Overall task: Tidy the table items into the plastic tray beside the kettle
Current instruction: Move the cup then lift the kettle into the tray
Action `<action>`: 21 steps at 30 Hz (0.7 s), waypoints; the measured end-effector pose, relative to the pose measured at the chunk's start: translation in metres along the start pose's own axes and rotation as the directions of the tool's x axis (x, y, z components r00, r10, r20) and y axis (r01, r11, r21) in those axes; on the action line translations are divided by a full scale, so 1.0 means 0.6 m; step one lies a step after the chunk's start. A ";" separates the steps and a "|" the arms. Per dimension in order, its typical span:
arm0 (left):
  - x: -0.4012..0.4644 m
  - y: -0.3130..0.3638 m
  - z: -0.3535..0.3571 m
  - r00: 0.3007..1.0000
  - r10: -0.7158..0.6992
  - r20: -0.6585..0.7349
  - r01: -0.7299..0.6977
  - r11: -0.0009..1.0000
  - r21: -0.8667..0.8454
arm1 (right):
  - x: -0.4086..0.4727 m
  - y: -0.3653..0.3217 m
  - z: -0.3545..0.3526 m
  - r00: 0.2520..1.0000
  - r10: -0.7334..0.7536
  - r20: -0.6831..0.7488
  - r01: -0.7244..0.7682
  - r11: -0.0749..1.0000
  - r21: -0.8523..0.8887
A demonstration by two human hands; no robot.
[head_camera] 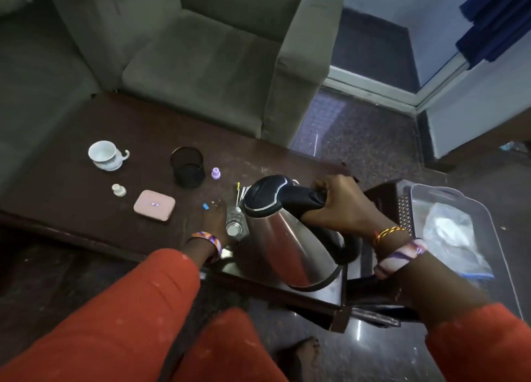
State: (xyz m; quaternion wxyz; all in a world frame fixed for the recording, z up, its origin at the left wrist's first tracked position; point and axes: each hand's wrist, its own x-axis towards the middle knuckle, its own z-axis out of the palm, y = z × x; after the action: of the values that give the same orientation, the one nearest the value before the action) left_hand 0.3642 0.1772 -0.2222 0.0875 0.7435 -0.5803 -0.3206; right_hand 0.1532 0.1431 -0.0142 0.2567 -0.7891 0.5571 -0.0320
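The right hand (pixel 336 206) grips the black handle of the steel electric kettle (pixel 290 238); left of the kettle, the left hand (pixel 214 220) clasps a small clear bottle (pixel 235 223). Right of it lies the clear plastic tray (pixel 494 229).

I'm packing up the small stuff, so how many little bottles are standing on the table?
2. A white bottle stands left of the pink case; a purple bottle stands right of the black mesh cup. The kettle may hide others.
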 end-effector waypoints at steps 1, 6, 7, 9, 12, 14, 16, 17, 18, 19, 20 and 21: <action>0.007 -0.003 0.011 1.000 0.009 -0.001 -0.009 1.000 -0.007 | 0.004 0.000 0.004 1.000 0.008 0.012 -0.008 1.000 -0.005; 0.029 -0.023 0.038 1.000 0.020 0.011 -0.019 0.998 -0.068 | 0.014 -0.011 0.014 0.997 0.034 0.076 -0.031 0.999 -0.045; 0.031 -0.028 0.039 1.000 0.014 0.007 -0.013 0.997 -0.076 | 0.016 -0.013 0.016 0.996 0.032 0.086 -0.028 0.998 -0.051; 0.030 -0.035 0.039 0.999 0.031 -0.007 -0.032 0.996 -0.087 | 0.022 -0.018 0.019 0.995 0.023 0.100 -0.016 0.998 -0.065; 0.031 -0.041 0.038 0.998 0.064 -0.003 -0.064 0.995 -0.078 | 0.034 -0.028 0.023 0.993 0.003 0.120 0.008 0.995 -0.097; 0.032 -0.039 0.037 0.997 0.079 -0.003 -0.079 0.994 -0.070 | 0.041 -0.034 0.027 0.991 -0.004 0.133 0.018 0.994 -0.104; 0.032 -0.036 0.035 0.997 0.075 0.007 -0.074 0.995 -0.067 | 0.049 -0.038 0.032 0.988 0.002 0.154 0.018 0.992 -0.125; 0.033 -0.036 0.035 0.997 0.071 0.010 -0.070 0.996 -0.063 | 0.053 -0.040 0.036 0.985 0.013 0.170 0.011 0.991 -0.135; 0.033 -0.037 0.036 0.998 0.067 0.013 -0.066 0.996 -0.055 | 0.057 -0.042 0.040 0.982 0.022 0.186 0.005 0.990 -0.143; 0.034 -0.037 0.036 0.998 0.065 0.018 -0.064 0.997 -0.049 | 0.060 -0.045 0.044 0.979 0.027 0.200 0.004 0.989 -0.151; 0.035 -0.038 0.037 0.998 0.059 0.026 -0.058 0.997 -0.050 | 0.063 -0.047 0.047 0.977 0.029 0.212 0.005 0.987 -0.160; 0.035 -0.038 0.038 0.998 0.054 0.036 -0.052 0.997 -0.051 | 0.065 -0.049 0.050 0.975 0.032 0.220 0.005 0.986 -0.165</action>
State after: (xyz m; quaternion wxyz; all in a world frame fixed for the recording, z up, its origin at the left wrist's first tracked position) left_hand 0.3718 0.1703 -0.2591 0.1039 0.7193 -0.5932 -0.3462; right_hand 0.2036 0.1264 -0.0363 0.2512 -0.8025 0.5310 0.1041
